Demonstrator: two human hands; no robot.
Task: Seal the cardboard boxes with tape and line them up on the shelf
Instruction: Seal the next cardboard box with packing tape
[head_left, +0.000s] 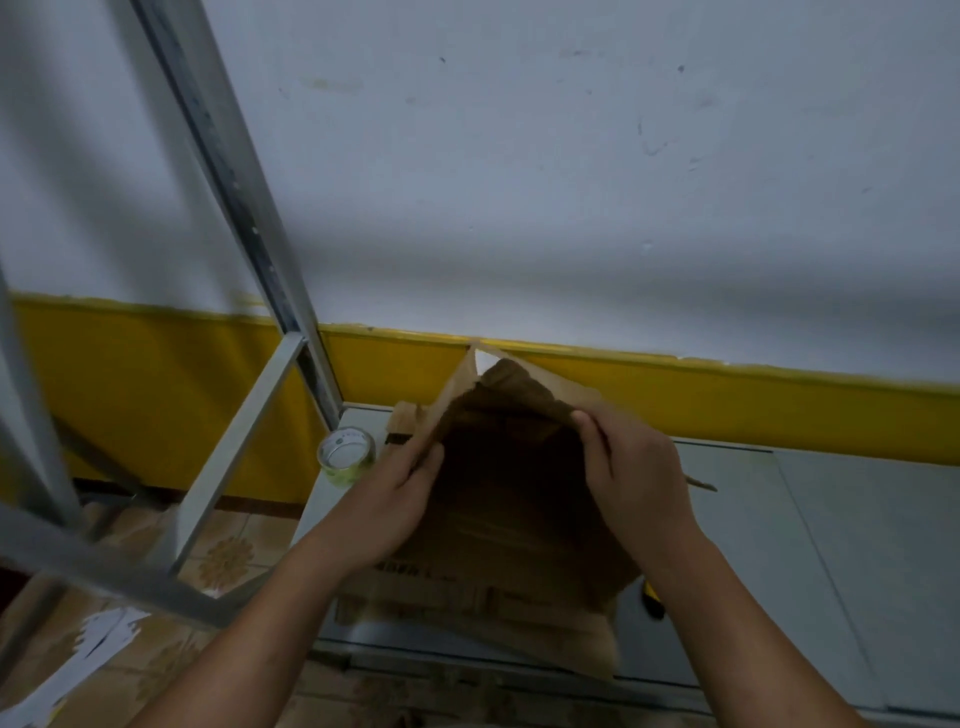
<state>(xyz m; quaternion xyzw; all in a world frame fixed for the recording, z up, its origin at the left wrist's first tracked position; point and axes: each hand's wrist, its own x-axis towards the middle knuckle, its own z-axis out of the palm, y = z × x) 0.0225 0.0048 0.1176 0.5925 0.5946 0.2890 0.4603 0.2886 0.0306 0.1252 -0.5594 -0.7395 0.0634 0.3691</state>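
Note:
A brown cardboard box stands on the grey shelf board, its flaps raised toward the wall. My left hand grips the left flap edge. My right hand holds the right flap near its top. A roll of clear tape lies on the shelf's left end, just left of the box and apart from both hands. More flattened cardboard lies under the box at the front edge.
Grey metal shelf posts and cross bars rise at the left. A white wall with a yellow band is right behind the shelf. A yellow-black tool lies beside my right forearm. Patterned floor tiles with paper scraps show at lower left.

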